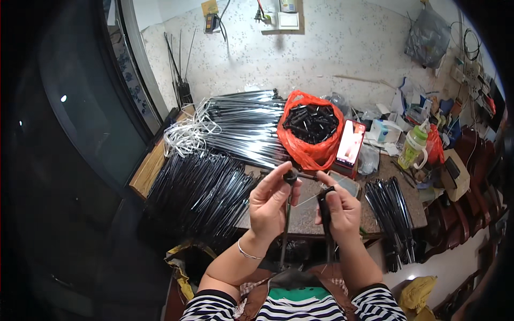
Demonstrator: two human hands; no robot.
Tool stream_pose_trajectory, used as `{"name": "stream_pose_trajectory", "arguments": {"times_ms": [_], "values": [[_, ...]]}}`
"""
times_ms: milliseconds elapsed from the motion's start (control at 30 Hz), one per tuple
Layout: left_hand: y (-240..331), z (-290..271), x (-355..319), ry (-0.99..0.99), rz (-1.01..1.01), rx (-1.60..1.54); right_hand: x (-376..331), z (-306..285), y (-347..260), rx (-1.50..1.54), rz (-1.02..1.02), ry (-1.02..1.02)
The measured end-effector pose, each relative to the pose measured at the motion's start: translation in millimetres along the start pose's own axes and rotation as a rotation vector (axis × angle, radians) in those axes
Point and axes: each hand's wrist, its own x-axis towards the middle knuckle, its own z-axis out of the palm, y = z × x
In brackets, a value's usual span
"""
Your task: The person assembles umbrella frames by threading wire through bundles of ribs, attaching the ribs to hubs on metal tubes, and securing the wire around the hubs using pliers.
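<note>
My left hand [266, 208] pinches a thin dark rod [287, 224] near its top, where a round black knob [290, 176] sits between thumb and fingers. A slim black stick sticks out sideways from behind the knob toward my right index finger. In my right hand [344, 213] a narrow black piece [323, 200] is gripped between thumb and fingers, its lower end pointing down toward my lap. A thin pale thread or wire runs between the two hands. Both hands are held above the near edge of the brown speckled table [250, 220].
Behind my hands stands a red plastic bag [289, 144] of small black tubes, beside a lit phone [350, 143]. Silver rods [241, 128] with white ties [187, 131] and dark rods [198, 192] lie left. Another dark bundle [390, 214] and a green bottle [413, 147] are right.
</note>
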Motion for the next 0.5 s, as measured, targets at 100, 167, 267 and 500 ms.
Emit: {"name": "stream_pose_trajectory", "arguments": {"times_ms": [100, 167, 267, 500], "values": [[-11, 2, -9, 0.076, -0.023, -0.084, 2, 6, 5, -0.068, 0.001, -0.033], [-15, -1, -10, 0.021, -0.018, -0.094, 6, 7, 11, -0.101, 0.009, 0.007], [-23, -7, -11, -0.032, -0.017, -0.143, 7, 8, 18, -0.086, 0.058, -0.027], [-35, -21, -2, 0.025, -0.029, -0.223, 12, 7, 32, -0.118, 0.029, 0.012]]}}
